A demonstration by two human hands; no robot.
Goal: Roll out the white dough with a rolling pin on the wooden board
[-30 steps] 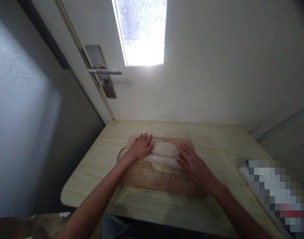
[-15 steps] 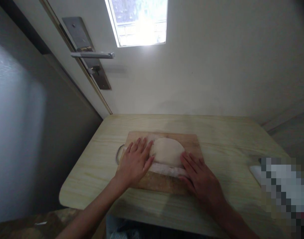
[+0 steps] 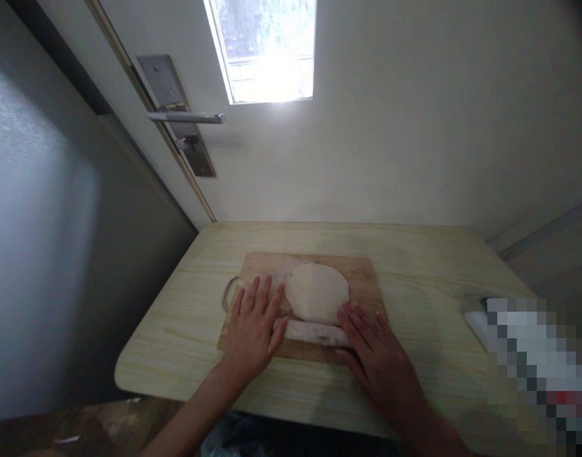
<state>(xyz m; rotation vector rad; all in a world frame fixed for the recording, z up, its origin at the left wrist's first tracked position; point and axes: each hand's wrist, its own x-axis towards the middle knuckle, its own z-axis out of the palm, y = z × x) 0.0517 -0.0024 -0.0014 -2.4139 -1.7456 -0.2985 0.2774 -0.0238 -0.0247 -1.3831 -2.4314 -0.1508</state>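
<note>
A flat, pale round of dough point(image 3: 319, 292) lies on a wooden cutting board point(image 3: 362, 270). Just below its near edge is a floury rolling pin point(image 3: 314, 332), its two ends hidden beneath my hands. My left hand point(image 3: 252, 330) rests flat over the pin's left end, fingers spread and pointing away from me. Over the right end lies my right hand point(image 3: 376, 349), palm down with fingers stretched out, the tips close to the dough's lower right edge. Neither hand wraps round the pin.
The board has a metal ring handle point(image 3: 226, 293) on its left and sits on a light wood table point(image 3: 424, 266). A door with a lever handle point(image 3: 190, 118) and a bright window point(image 3: 271, 51) stands behind. At the right edge, a blurred-out pale object point(image 3: 538, 355) lies on the table.
Both hands and the rolling pin have drawn slightly towards me, off the dough's near edge. More of the dough now shows. The view has tilted up a little.
</note>
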